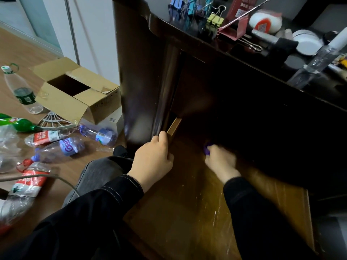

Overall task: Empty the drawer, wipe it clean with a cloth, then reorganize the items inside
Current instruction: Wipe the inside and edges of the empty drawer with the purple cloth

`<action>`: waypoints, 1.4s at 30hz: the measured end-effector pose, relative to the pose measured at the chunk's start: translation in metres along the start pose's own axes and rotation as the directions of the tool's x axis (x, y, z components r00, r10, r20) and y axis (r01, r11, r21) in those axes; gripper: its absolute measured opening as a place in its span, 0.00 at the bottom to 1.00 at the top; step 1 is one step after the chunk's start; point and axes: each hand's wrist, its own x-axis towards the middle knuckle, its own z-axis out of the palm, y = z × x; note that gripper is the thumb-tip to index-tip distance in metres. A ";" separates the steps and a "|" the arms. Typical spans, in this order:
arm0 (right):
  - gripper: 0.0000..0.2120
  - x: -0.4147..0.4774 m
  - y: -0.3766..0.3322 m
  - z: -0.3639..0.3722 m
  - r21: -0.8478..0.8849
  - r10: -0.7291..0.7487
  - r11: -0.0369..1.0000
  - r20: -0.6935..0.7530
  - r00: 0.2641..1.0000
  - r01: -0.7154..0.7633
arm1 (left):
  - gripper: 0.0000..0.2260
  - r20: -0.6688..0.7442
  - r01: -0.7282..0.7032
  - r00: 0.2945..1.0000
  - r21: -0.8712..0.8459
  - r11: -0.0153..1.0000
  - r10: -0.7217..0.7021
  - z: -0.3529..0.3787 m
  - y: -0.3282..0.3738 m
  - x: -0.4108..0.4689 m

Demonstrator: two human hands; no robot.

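Now left hand [152,158] grips the rim of the scratched wooden drawer [187,203], right hand [220,160] clutches purple cloth [207,148].

On the dark table [165,27] at the upper right, binder clips [215,20], a white lid [306,43] and a clear bottle [319,61] are seen, while an open cardboard box [78,91] and scattered plastic bottles [69,147] are spread over the wooden floor [22,53] at the left.
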 end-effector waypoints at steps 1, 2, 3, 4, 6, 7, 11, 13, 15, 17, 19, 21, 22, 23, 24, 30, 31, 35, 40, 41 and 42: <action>0.16 0.011 0.000 -0.002 0.049 0.031 0.998 0.029 0.999 -0.032 | 0.20 0.001 0.003 1.000 -0.002 1.000 -0.003 -0.001 0.000 -0.001; 0.16 0.019 0.000 -0.002 0.089 0.041 0.995 0.053 0.998 -0.046 | 0.20 0.000 0.005 1.000 -0.002 1.000 -0.005 -0.002 0.000 -0.001; 0.16 0.023 0.000 -0.002 0.107 0.034 0.993 0.063 0.997 -0.041 | 0.19 -0.002 0.008 1.000 -0.002 1.000 -0.008 -0.002 0.001 -0.001; 0.16 0.022 -0.001 -0.002 0.097 0.013 0.995 0.056 0.998 -0.018 | 0.19 -0.007 0.010 1.000 -0.002 1.000 -0.010 -0.003 0.001 -0.002; 0.17 0.008 0.001 0.003 0.041 -0.076 0.996 -0.019 0.997 0.077 | 0.19 -0.014 0.010 1.000 0.002 1.000 -0.010 -0.001 0.000 -0.002; 0.18 -0.004 0.003 0.008 0.025 -0.145 0.989 -0.047 0.988 0.147 | 0.19 -0.015 0.008 1.000 0.004 1.000 -0.008 0.000 -0.001 -0.002; 0.12 -0.059 0.003 0.033 -0.022 -0.460 0.887 0.031 0.887 0.461 | 0.19 -0.034 -0.008 0.999 0.018 1.000 0.009 0.004 -0.002 -0.001; 0.14 -0.057 0.005 0.032 -0.021 -0.493 0.870 0.033 0.870 0.493 | 0.19 -0.036 -0.013 0.999 0.033 0.999 0.014 0.004 0.000 0.000; 0.18 -0.037 0.007 0.022 -0.073 -0.454 0.889 -0.003 0.891 0.452 | 0.18 -0.031 -0.014 0.999 0.029 0.999 0.015 0.003 0.000 0.000; 0.18 -0.016 0.008 0.009 -0.101 -0.374 0.924 -0.024 0.927 0.370 | 0.17 -0.023 -0.012 1.000 0.010 1.000 0.012 0.001 0.000 -0.001; 0.16 -0.004 0.003 0.000 -0.081 -0.336 0.939 -0.003 0.942 0.335 | 0.16 -0.009 -0.009 1.000 -0.003 1.000 0.009 -0.001 0.000 -0.002; 0.14 -0.008 -0.003 -0.001 -0.077 -0.365 0.929 -0.005 0.931 0.363 | 0.16 0.001 -0.004 1.000 -0.005 1.000 0.004 -0.002 0.000 -0.002; 0.15 -0.015 -0.005 0.002 -0.072 -0.401 0.914 -0.007 0.916 0.400 | 0.16 0.001 -0.004 1.000 -0.005 1.000 0.004 -0.003 0.000 -0.002; 0.17 -0.025 -0.006 0.008 -0.064 -0.453 0.890 0.006 0.892 0.452 | 0.17 0.002 -0.006 1.000 -0.004 1.000 0.006 -0.003 0.000 -0.002; 0.21 -0.036 -0.006 0.016 -0.058 -0.517 0.854 0.034 0.856 0.518 | 0.17 0.006 -0.008 1.000 -0.001 1.000 0.008 -0.003 0.000 -0.001; 0.28 -0.037 -0.002 0.028 0.036 -0.505 0.863 0.056 0.862 0.503 | 0.16 0.008 -0.020 1.000 0.013 1.000 0.019 -0.003 0.002 0.000; 0.31 -0.029 -0.002 0.023 0.068 -0.457 0.888 0.024 0.889 0.455 | 0.16 0.016 -0.015 1.000 0.009 1.000 0.015 -0.003 0.002 0.000; 0.23 -0.026 -0.009 0.010 -0.002 -0.433 0.902 -0.011 0.902 0.433 | 0.16 0.048 0.005 0.999 0.006 1.000 -0.005 -0.006 0.002 -0.001; 0.24 -0.067 -0.016 0.034 -0.016 -0.582 0.813 0.038 0.813 0.582 | 0.16 0.028 0.000 1.000 0.020 1.000 -0.001 -0.004 0.003 -0.001; 0.24 -0.067 -0.015 0.036 -0.007 -0.584 0.811 0.034 0.811 0.585 | 0.16 0.033 0.003 0.999 0.018 1.000 -0.003 -0.004 0.003 -0.001; 0.24 -0.061 -0.012 0.035 0.015 -0.559 0.829 0.024 0.829 0.559 | 0.17 0.042 0.005 0.999 0.015 1.000 -0.006 -0.004 0.003 -0.001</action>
